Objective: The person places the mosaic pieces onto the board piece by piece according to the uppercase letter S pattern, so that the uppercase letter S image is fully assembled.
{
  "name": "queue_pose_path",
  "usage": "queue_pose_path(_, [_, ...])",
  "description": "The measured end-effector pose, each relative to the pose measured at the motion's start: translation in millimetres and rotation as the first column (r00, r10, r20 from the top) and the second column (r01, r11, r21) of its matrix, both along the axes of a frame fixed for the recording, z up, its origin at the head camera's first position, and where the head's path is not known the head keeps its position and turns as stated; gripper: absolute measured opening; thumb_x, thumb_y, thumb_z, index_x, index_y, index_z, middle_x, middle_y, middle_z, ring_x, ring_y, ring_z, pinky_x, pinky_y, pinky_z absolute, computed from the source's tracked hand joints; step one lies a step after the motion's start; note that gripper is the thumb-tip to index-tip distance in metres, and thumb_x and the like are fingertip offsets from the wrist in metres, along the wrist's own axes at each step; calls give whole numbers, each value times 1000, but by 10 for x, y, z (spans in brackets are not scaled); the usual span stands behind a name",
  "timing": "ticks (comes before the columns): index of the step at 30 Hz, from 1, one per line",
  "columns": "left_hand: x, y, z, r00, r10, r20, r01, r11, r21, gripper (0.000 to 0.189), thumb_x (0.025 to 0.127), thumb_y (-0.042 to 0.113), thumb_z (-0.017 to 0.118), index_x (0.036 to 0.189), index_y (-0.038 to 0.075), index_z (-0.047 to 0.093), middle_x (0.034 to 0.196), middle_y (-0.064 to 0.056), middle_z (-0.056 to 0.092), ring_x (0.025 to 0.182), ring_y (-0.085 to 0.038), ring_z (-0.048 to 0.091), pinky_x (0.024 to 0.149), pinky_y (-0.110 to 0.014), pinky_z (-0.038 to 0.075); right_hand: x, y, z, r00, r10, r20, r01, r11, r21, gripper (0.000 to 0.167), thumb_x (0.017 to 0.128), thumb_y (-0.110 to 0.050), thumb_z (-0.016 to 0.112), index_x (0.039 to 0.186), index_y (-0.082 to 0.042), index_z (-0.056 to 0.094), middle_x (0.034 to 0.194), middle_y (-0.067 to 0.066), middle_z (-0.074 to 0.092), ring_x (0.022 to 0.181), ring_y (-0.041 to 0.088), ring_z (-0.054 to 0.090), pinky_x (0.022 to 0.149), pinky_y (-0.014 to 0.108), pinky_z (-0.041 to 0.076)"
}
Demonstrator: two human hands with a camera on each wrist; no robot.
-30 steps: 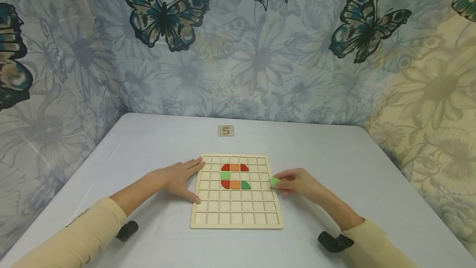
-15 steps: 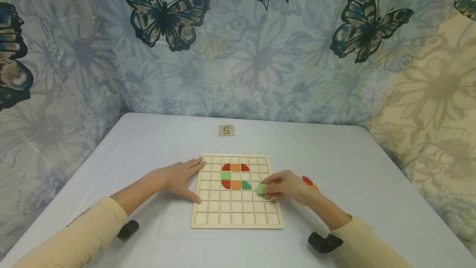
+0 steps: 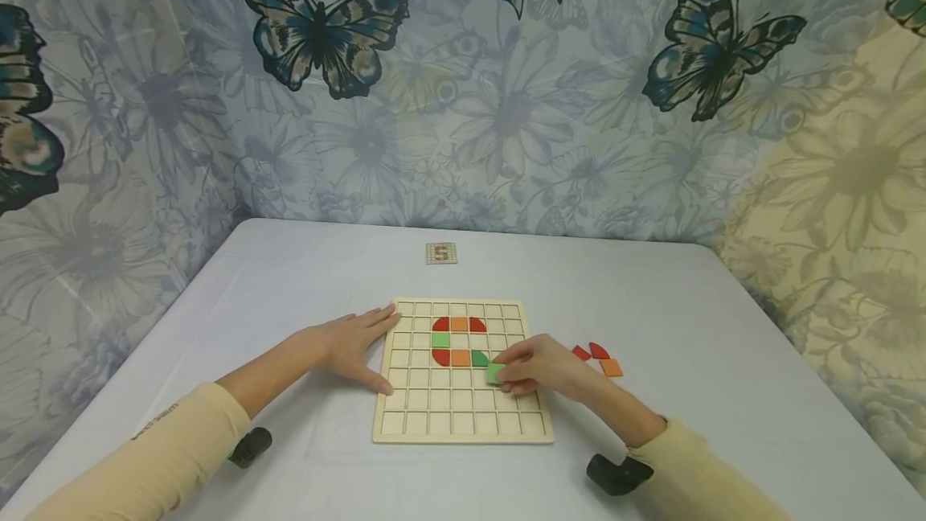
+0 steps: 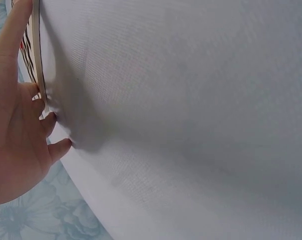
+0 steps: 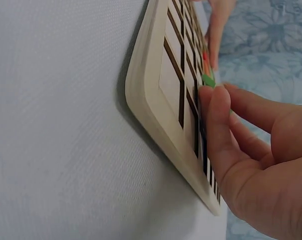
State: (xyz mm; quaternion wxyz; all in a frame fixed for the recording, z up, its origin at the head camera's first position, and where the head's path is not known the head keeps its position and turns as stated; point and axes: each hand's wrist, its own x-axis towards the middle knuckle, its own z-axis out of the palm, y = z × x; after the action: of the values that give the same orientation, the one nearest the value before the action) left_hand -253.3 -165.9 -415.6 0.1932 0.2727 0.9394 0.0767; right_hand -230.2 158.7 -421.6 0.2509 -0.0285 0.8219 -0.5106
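A wooden grid board (image 3: 463, 423) lies flat on the table. My left hand (image 3: 349, 349) rests along its left edge, fingers spread and thumb on the rim. My right hand (image 3: 542, 367) pinches a light green square tile (image 3: 495, 374) over the board's right half, just below a dark green quarter-round tile (image 3: 479, 358). Red quarter-round tiles (image 3: 440, 358), orange squares (image 3: 459, 325) and another light green square (image 3: 440, 340) sit in the upper cells. In the right wrist view, thumb and fingertips meet close to the board's surface; they hide most of the held tile.
Loose red pieces (image 3: 598, 351) and an orange square piece (image 3: 611, 367) lie on the white table (image 3: 318, 473) right of the board. A small patterned card (image 3: 441, 253) lies beyond the board. A butterfly-print cloth (image 3: 506, 103) hangs behind.
My right hand has carried the light green tile leftward from the board's right edge to over the grid. Loose red and orange pieces are now uncovered. The left hand stays put.
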Motion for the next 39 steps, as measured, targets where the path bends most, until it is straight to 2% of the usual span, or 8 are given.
queue_pose_path(12, [-32, 12, -16, 1000, 1, -3, -1, 1000, -8, 118, 69, 75, 64, 154, 9, 15, 159, -8, 6, 143, -29, 12, 111, -51, 18, 1, -113, 4, 1000, -22, -1, 22, 1000, 14, 25, 81, -7, 75, 104, 2, 70, 77, 8, 68, 61, 15, 65, 61, 26, 55])
queue_pose_path(20, [-34, 14, -9, 1000, -5, -4, 5, 1000, -10, 118, 70, 75, 64, 153, 8, 15, 159, -10, 6, 143, -30, 13, 110, -52, 18, 28, -193, 11, 996, -67, -60, 70, 995, 65, 17, 81, -7, 76, 95, 0, 71, 74, 7, 66, 59, 13, 63, 61, 25, 55])
queue_pose_path(30, [-41, 13, -12, 1000, -11, -3, 11, 1000, 21, 117, 71, 72, 66, 153, 5, 17, 158, -13, 9, 142, -33, 15, 109, -54, 20, 34, -183, 14, 995, -58, -86, 62, 997, 39, 15, 82, -6, 75, 94, 2, 71, 75, 6, 67, 62, 13, 63, 63, 27, 56])
queue_pose_path(39, [-41, 12, -10, 1000, -18, -6, 18, 1000, 9, 117, 70, 74, 64, 153, 5, 16, 158, -13, 8, 142, -32, 14, 109, -53, 19, -13, -139, -7, 994, -73, -82, 78, 995, 55, 18, 85, -15, 74, 96, -1, 71, 76, 6, 66, 63, 15, 64, 63, 27, 55])
